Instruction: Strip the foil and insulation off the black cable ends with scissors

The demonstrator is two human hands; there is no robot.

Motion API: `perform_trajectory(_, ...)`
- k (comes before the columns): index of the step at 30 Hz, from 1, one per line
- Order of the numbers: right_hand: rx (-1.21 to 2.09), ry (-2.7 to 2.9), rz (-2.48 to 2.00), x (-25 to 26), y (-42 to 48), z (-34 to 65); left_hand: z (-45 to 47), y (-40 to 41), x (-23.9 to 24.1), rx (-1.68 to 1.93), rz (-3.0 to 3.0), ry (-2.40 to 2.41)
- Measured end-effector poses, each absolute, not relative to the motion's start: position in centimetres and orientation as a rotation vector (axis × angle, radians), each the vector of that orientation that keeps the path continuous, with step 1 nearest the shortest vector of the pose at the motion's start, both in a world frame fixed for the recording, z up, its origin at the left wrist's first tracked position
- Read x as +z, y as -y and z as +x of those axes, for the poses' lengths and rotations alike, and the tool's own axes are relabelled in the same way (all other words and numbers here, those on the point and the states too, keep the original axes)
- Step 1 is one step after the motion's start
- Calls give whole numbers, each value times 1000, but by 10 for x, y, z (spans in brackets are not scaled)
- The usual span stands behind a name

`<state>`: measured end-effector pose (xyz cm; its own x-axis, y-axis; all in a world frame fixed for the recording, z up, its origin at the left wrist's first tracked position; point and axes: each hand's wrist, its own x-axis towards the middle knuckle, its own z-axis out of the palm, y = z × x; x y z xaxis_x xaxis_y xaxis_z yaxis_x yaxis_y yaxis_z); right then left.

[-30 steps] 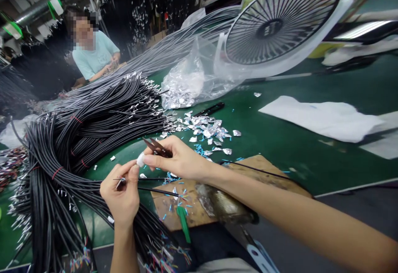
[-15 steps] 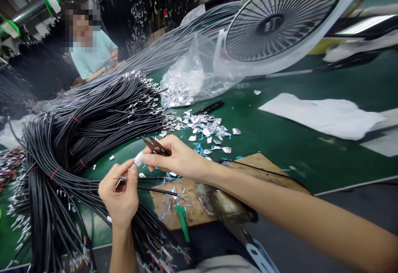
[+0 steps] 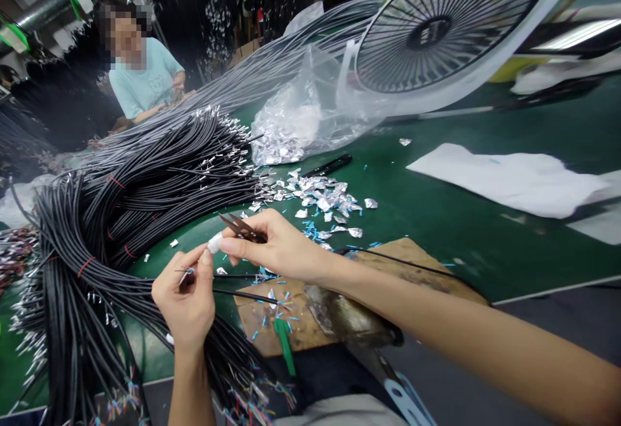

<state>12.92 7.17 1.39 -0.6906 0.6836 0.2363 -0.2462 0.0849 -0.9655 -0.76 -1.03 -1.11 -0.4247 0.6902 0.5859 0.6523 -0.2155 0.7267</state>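
My left hand (image 3: 187, 297) is closed, its thumb and index finger pinched together, and thin wire ends (image 3: 186, 275) show between its fingers. At those fingertips is a small white piece (image 3: 215, 243); whether it is a wrap on a finger or a loose part I cannot tell. My right hand (image 3: 272, 242) meets it with the thumb tip and is closed around dark pointed snips (image 3: 241, 228), blades apart and aimed up to the left. Black cables (image 3: 242, 293) run below my hands onto a brown board (image 3: 272, 342), their coloured wire ends bare.
Bundled black cables (image 3: 160, 180) cover the left. Foil scraps (image 3: 330, 200), a black-handled tool (image 3: 330, 166) and a plastic bag (image 3: 291, 122) lie ahead. A fan (image 3: 431, 31) stands back right, near a white cloth (image 3: 514, 177). A green-handled tool (image 3: 284, 346) lies in front. A co-worker (image 3: 145, 80) sits across.
Both hands stay together at the white piece and have shifted very slightly left. The view has tilted a little; nothing was let go.
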Motion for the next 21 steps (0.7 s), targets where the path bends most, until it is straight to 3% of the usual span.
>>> perform_trajectory(5, 1909, 1479, -569, 10, -75, 128, -8, 8, -9, 1779, 1397, -1863)
perform_trajectory(13, 1622, 1462, -608, 11, -72, 126, -11, 6, -8, 1796, 1253, -1729)
perform_trajectory(21, 1930, 1337, -550, 11, -76, 126, -9, 8, -6, 1763, 1389, -1715)
